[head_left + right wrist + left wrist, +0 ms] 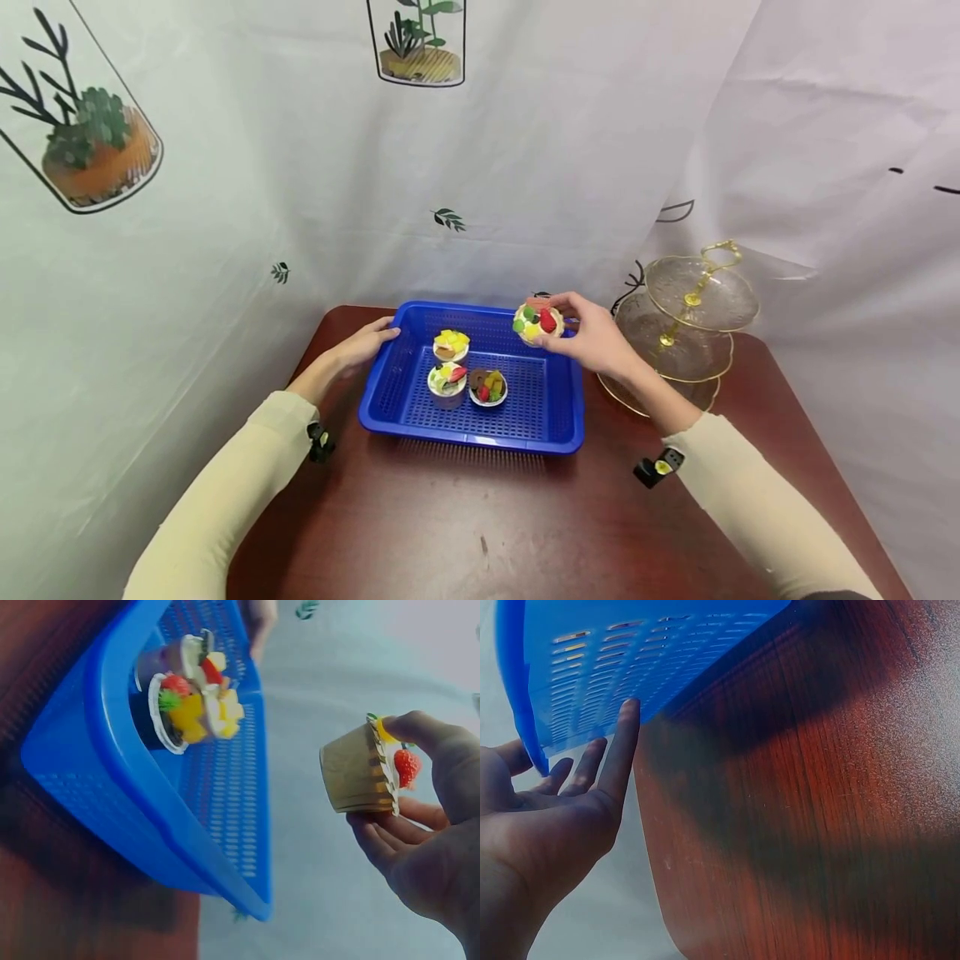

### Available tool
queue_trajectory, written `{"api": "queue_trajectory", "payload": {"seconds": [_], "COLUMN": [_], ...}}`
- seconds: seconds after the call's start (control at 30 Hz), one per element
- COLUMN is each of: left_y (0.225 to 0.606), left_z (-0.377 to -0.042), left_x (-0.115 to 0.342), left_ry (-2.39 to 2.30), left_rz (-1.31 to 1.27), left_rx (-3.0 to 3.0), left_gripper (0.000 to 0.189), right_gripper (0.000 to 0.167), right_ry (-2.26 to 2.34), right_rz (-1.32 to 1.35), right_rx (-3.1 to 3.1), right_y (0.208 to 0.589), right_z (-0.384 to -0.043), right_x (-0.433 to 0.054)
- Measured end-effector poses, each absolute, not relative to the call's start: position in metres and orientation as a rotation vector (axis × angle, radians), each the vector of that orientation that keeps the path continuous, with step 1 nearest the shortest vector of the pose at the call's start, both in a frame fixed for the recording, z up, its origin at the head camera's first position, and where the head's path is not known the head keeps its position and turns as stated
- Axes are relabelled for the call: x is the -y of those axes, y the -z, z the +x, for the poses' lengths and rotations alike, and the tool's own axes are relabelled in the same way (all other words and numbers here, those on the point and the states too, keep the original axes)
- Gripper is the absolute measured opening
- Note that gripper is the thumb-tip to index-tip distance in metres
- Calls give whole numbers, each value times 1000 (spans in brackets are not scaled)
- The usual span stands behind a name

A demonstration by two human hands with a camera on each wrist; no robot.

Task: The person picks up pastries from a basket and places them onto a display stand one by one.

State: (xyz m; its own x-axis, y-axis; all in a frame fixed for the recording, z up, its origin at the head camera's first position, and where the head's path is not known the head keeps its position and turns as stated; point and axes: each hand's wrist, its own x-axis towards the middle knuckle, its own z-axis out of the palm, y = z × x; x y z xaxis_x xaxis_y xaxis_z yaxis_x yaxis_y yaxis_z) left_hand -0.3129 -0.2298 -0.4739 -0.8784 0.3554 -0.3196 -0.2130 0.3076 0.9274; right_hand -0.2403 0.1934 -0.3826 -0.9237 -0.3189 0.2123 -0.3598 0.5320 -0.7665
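My right hand [596,333] holds a fruit-topped cupcake [358,771] by its edge, above the right back part of a blue plastic basket [480,439]. A strawberry and yellow fruit show on top of its tan cup. At the basket's left back corner, my left hand [562,817] grips the rim, thumb over the edge and fingers against the outside wall. Inside the basket stand three more cupcakes: one with yellow fruit [452,340], one with cream and strawberry [447,383], and one in a dark cup with mixed fruit [489,387].
A three-tier clear cake stand [701,292] with gold trim and a top handle stands to the basket's right, partly behind my right forearm. Everything is on a dark red wooden table [450,525]. A printed white cloth [525,150] hangs behind it.
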Motion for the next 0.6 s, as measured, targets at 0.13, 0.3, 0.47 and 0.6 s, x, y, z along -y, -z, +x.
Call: {"api": "queue_trajectory", "payload": {"seconds": [0.13,0.3,0.47,0.6], "left_y": [475,475,474,474], "left_z": [-313,-314,-315,-314], "left_x": [230,230,231,232], "left_ry": [-1600,-1609,-1630,-1615], "left_rz": [127,135,138,148], "left_rx": [-2102,-2085,-2065,-2072], "left_gripper": [55,55,54,55], "right_gripper": [61,62,60,59], "right_ry": [-1423,-1390,-1383,-1405], "right_rz": [601,554,521,474], "right_rx": [2654,2627,2593,2573], "right_y": [372,362,352,345], "right_z": [-228,-215,-208,-202], "right_x": [-209,-226,-238,-249]}}
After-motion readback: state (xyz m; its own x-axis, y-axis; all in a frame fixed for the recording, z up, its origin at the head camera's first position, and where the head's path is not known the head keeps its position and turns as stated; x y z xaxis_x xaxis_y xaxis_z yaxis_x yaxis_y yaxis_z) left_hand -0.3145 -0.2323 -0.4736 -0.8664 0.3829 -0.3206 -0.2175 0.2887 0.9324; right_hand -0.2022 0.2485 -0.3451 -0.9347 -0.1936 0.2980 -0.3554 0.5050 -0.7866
